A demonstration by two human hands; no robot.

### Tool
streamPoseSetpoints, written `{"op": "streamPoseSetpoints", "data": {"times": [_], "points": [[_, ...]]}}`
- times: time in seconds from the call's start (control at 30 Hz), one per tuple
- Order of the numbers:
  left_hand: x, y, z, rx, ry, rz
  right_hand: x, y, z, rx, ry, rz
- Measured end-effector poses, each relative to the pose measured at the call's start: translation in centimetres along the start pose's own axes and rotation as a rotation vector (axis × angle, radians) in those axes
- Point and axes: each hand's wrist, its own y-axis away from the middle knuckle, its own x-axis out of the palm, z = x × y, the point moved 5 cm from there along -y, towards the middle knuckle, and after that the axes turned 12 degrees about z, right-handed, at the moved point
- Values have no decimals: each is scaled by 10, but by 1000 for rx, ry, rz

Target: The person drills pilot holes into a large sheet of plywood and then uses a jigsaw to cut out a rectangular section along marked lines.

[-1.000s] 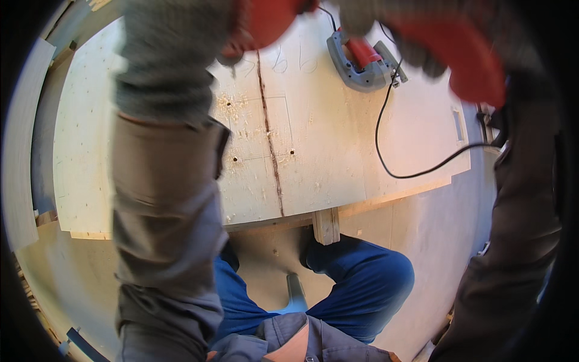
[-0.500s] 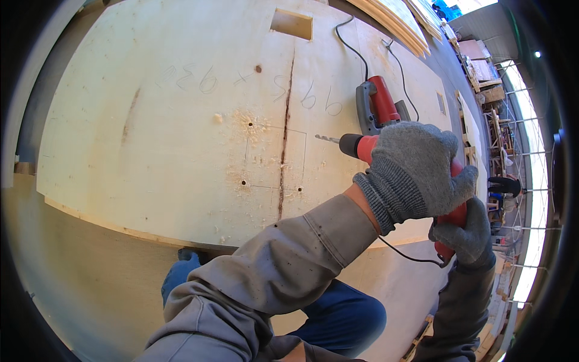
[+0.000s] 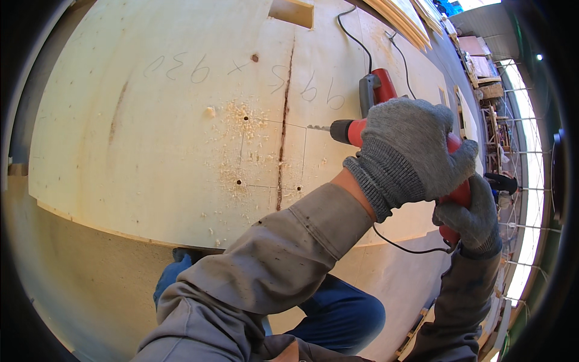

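Observation:
A red corded electric drill [image 3: 357, 132] with a black chuck lies level across my two grey-gloved hands, its bit pointing left. My left hand [image 3: 410, 151] wraps over the drill's body behind the chuck. Lower down, my right hand [image 3: 473, 211] grips the handle near the cord. The twist bit [image 3: 318, 128] ends by the upper right corner of a pencilled rectangle on the pale plywood board [image 3: 151, 145]; I cannot tell whether it touches the wood. Drilled holes mark the other three corners, and wood shavings [image 3: 241, 114] lie thickest around the two left ones.
Beyond my left hand lies another red and grey corded power tool [image 3: 383, 85] on the board. A rectangular cutout [image 3: 292, 13] opens near the far edge. Stacked wooden sheets [image 3: 398, 21] stand at the back right. Another person [image 3: 502, 183] is far off at the right.
Both hands have brought the drill slightly left, and its bit tip has come closer to the rectangle's upper right corner. The grip on the drill is the same.

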Motion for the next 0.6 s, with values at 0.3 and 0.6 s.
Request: {"op": "streamPoseSetpoints", "data": {"times": [0.3,0.6], "points": [[3,2,10,1,-4,-17,6,-3,-2,-6,-92,31],[2,1,5,22,-27,-21,2,-4,-9,-38,-97,26]]}}
